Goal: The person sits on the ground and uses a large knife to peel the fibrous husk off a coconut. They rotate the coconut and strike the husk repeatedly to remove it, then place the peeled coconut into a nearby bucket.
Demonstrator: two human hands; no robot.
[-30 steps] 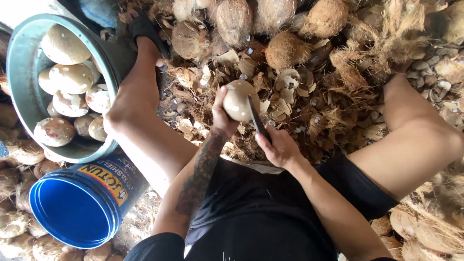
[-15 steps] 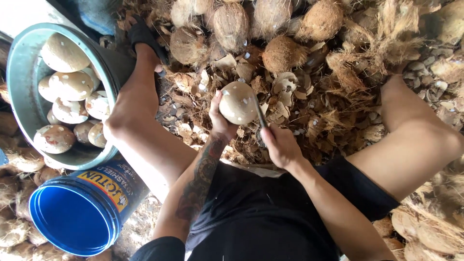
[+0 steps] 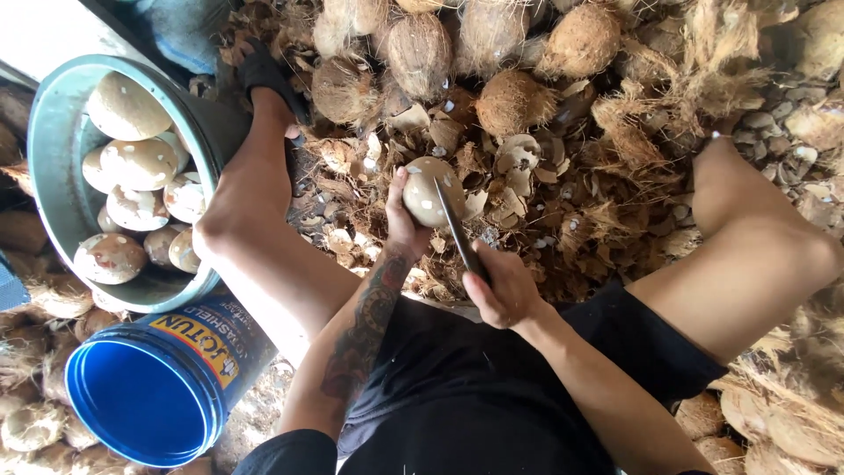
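Your left hand (image 3: 403, 230) holds a peeled coconut (image 3: 431, 190) up over the husk-strewn ground (image 3: 563, 220), between your knees; its pale, brown-flecked skin faces you, and the fingers curled behind it are hidden, so only the thumb and the heel of the palm show. Your right hand (image 3: 501, 290) is closed round the handle of a knife (image 3: 457, 230), and the handle itself is swallowed by the fist. The dark blade runs up across the coconut's right side and touches it; whether the edge has bitten in you cannot tell.

Beyond the coconut lies a heap of broken shell pieces and fibre, and past that a row of unhusked coconuts (image 3: 420, 51) whose tops are cut off by the upper edge of the view. To your left, beside your left leg (image 3: 255, 202), a grey metal basin (image 3: 53, 167) holds more peeled coconuts (image 3: 141, 163); its far rim is cut off at the left. Nearer you stands a blue plastic bucket (image 3: 145, 400), tipped so that you look into its mouth. Your left foot is partly hidden under a dark strap.
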